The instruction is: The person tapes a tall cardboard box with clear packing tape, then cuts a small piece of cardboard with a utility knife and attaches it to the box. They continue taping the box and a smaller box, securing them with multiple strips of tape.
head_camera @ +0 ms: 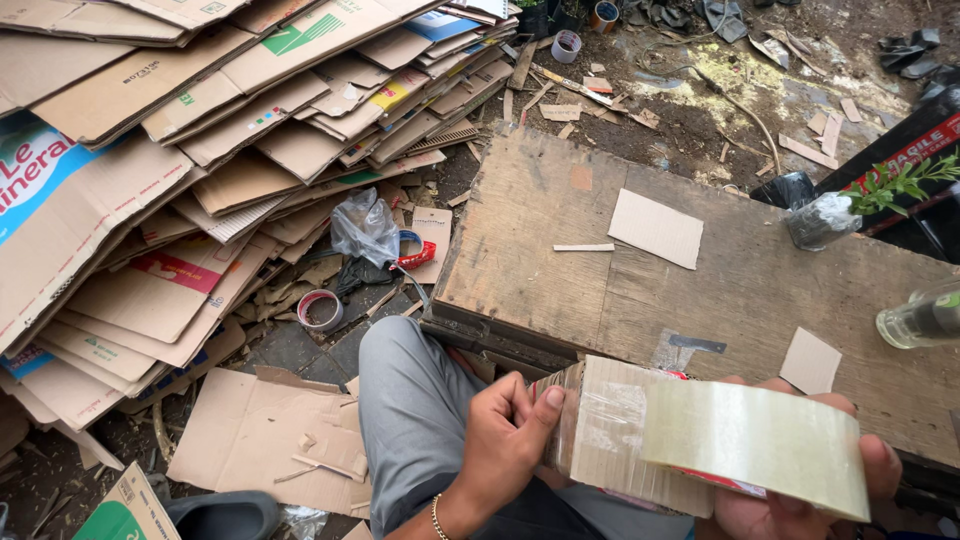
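— What's nearest the camera?

— A roll of clear tape, resting in the right hand, whose fingers curl under it. Just behind, the left hand grips the end of a folded cardboard piece, thumb pressed on its edge, fingers curled.

— Where's the cardboard?

— Over the grey-trousered knee, before a worn wooden board.

— And beyond?

— Cardboard offcuts and glass bottles on the board; a tape ring on the ground; flattened boxes heaped far left.
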